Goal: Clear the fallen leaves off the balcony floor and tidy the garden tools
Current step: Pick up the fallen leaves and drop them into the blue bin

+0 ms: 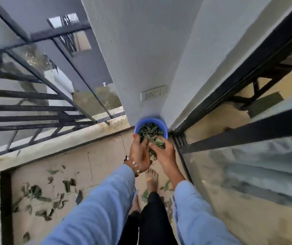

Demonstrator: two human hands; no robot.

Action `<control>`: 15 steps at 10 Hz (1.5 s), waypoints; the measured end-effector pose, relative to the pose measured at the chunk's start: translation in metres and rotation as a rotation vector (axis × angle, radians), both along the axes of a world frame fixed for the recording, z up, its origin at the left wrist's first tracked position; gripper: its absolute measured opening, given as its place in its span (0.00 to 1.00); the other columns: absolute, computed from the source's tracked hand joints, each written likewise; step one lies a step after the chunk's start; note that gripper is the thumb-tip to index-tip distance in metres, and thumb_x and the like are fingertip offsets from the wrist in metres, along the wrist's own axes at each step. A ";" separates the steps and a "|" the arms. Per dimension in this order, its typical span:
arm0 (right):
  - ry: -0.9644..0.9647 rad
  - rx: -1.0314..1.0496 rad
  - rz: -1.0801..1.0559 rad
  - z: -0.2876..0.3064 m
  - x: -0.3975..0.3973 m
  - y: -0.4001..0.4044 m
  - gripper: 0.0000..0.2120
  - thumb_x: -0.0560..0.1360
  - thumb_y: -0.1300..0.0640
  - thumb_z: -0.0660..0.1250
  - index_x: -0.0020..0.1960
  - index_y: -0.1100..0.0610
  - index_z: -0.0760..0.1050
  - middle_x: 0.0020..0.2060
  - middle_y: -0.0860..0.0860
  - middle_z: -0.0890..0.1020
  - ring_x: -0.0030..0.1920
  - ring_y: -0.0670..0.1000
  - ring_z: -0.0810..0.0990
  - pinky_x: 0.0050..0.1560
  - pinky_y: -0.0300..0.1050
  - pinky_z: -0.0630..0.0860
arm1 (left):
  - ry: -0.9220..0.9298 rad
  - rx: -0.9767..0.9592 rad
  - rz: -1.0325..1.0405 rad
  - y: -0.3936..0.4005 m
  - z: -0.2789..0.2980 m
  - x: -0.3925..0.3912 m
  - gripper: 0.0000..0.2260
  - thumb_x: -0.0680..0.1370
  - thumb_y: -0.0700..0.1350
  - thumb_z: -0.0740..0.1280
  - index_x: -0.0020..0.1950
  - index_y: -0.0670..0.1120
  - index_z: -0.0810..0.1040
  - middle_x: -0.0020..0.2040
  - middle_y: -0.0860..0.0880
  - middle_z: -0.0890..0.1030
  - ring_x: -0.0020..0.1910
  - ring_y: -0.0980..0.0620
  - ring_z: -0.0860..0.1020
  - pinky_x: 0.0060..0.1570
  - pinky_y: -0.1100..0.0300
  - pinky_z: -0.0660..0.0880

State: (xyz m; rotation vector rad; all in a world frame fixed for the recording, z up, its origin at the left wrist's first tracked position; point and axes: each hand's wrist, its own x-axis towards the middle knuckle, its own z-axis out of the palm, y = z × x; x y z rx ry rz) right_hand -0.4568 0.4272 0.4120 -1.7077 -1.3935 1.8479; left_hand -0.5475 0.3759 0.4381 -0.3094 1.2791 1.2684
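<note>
partway through. blue bucket point(164, 130) sits in the corner against the wall and already holds a pile of leaves. left hand point(140, 152) and right hand point(163, 152) are cupped together around a bunch of leaves point(155, 139), gripping it right over the bucket's near rim, not yet dropped. plenty of fallen leaves point(35, 193) lie scattered on the balcony floor point(81, 161) at lower left, a few by the bare foot point(151, 181). no garden tools in view, so tidying looks undone.
</note>
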 end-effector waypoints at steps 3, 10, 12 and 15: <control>-0.183 -0.182 -0.163 -0.200 -0.037 0.092 0.30 0.62 0.49 0.77 0.62 0.54 0.76 0.58 0.56 0.79 0.48 0.55 0.82 0.36 0.48 0.81 | 0.055 -0.315 0.101 0.058 -0.174 -0.048 0.18 0.81 0.60 0.56 0.55 0.47 0.76 0.53 0.47 0.80 0.47 0.49 0.78 0.50 0.54 0.73; -0.267 -0.153 0.069 -0.161 -0.027 0.065 0.06 0.76 0.58 0.66 0.42 0.51 0.77 0.40 0.50 0.80 0.48 0.56 0.79 0.54 0.54 0.76 | 0.094 -0.445 0.154 0.038 -0.157 -0.051 0.12 0.82 0.48 0.59 0.60 0.44 0.76 0.49 0.48 0.81 0.46 0.48 0.79 0.41 0.57 0.73; -0.253 0.019 0.281 -0.061 -0.030 0.054 0.09 0.76 0.54 0.65 0.37 0.48 0.77 0.41 0.52 0.84 0.46 0.56 0.82 0.51 0.57 0.79 | 0.222 -0.433 0.223 0.002 -0.062 -0.036 0.06 0.80 0.43 0.61 0.52 0.46 0.77 0.38 0.48 0.82 0.32 0.51 0.77 0.32 0.61 0.70; -0.191 0.253 0.891 0.068 -0.080 0.001 0.10 0.78 0.58 0.62 0.40 0.56 0.78 0.40 0.56 0.84 0.44 0.56 0.82 0.51 0.52 0.77 | 0.500 -0.461 0.266 -0.107 0.035 -0.034 0.06 0.79 0.43 0.64 0.48 0.44 0.80 0.36 0.47 0.83 0.29 0.51 0.78 0.26 0.65 0.69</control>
